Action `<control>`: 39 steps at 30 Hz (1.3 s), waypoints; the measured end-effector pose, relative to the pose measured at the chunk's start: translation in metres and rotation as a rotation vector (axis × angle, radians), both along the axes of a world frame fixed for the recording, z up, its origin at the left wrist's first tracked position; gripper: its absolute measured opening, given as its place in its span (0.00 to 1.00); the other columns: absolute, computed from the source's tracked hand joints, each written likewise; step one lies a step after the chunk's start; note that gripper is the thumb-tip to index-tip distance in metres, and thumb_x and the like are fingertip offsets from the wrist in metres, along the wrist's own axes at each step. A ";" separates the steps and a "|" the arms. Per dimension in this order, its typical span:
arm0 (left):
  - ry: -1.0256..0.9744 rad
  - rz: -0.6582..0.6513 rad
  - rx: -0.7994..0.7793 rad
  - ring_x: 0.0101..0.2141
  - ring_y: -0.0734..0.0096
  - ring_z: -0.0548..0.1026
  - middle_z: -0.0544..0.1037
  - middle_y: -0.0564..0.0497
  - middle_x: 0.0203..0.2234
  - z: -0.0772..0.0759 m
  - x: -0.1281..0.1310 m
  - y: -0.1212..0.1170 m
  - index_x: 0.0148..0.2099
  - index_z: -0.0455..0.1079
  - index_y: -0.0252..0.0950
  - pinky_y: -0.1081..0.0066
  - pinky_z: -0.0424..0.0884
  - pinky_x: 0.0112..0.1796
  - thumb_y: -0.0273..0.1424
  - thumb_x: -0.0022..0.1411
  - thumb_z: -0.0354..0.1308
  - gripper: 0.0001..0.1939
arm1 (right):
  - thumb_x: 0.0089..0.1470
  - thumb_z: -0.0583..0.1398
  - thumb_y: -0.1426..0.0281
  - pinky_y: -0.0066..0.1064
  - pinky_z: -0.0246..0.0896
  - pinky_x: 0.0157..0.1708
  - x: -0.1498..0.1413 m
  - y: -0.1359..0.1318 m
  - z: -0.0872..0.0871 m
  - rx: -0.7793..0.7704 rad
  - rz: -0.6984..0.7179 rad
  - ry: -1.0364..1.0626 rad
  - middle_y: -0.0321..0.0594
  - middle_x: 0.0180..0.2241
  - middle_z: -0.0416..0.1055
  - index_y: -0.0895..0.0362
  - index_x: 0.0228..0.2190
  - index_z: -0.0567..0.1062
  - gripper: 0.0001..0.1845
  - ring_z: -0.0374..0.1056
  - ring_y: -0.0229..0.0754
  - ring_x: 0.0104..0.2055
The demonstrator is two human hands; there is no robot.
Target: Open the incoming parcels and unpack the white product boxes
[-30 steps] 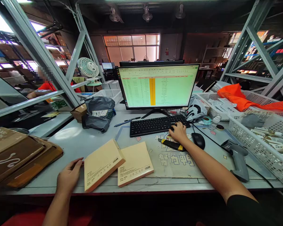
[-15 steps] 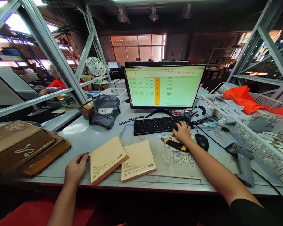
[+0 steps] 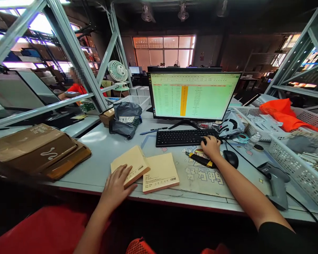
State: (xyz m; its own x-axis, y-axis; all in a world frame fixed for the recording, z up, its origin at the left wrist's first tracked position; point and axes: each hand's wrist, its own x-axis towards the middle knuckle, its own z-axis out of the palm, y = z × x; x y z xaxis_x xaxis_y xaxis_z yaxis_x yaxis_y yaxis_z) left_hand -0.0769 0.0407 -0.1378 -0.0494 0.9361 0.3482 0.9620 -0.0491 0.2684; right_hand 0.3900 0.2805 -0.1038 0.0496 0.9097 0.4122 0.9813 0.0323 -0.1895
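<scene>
Warehouse racking behind, grey table [image 3: 95, 155] w/ monitor [image 3: 194, 96] lit green. Left hand [image 3: 116, 186] lies flat, fingers spread, on the left tan box [image 3: 129, 166], which overlaps a 2nd tan box [image 3: 161, 172] near the front edge. Right hand [image 3: 211, 147] rests fingers-down on the keyboard [image 3: 185, 137] right end, mouse [image 3: 231, 158] just beside; neither hand grips anything.
</scene>
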 end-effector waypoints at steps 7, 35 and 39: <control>0.053 0.197 -0.150 0.70 0.39 0.56 0.65 0.38 0.68 0.028 -0.043 0.013 0.66 0.71 0.38 0.36 0.58 0.64 0.34 0.68 0.50 0.26 | 0.64 0.53 0.56 0.60 0.57 0.57 0.075 -0.021 0.033 -0.163 -0.187 0.003 0.61 0.53 0.73 0.60 0.54 0.79 0.29 0.67 0.65 0.56; -0.002 -0.130 -0.123 0.73 0.42 0.48 0.58 0.34 0.71 0.054 0.136 0.153 0.68 0.67 0.31 0.44 0.53 0.68 0.30 0.72 0.51 0.25 | 0.64 0.55 0.59 0.45 0.66 0.54 0.090 -0.079 -0.036 0.034 -0.230 0.020 0.60 0.61 0.63 0.62 0.61 0.72 0.30 0.67 0.61 0.58; -0.044 -0.131 -0.170 0.74 0.39 0.44 0.51 0.31 0.73 0.047 0.172 0.189 0.71 0.61 0.28 0.42 0.50 0.69 0.39 0.72 0.54 0.31 | 0.64 0.53 0.60 0.45 0.65 0.55 0.092 -0.078 -0.037 0.053 -0.219 0.018 0.59 0.60 0.65 0.62 0.61 0.73 0.30 0.67 0.60 0.58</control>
State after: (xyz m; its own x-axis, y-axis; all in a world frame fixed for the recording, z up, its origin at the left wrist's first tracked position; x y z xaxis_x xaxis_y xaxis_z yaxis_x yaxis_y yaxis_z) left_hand 0.0947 0.2295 -0.0909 0.0651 0.9806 0.1849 0.9377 -0.1235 0.3247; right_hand 0.4820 0.2026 -0.1412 0.2511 0.8535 0.4565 0.9626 -0.1705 -0.2106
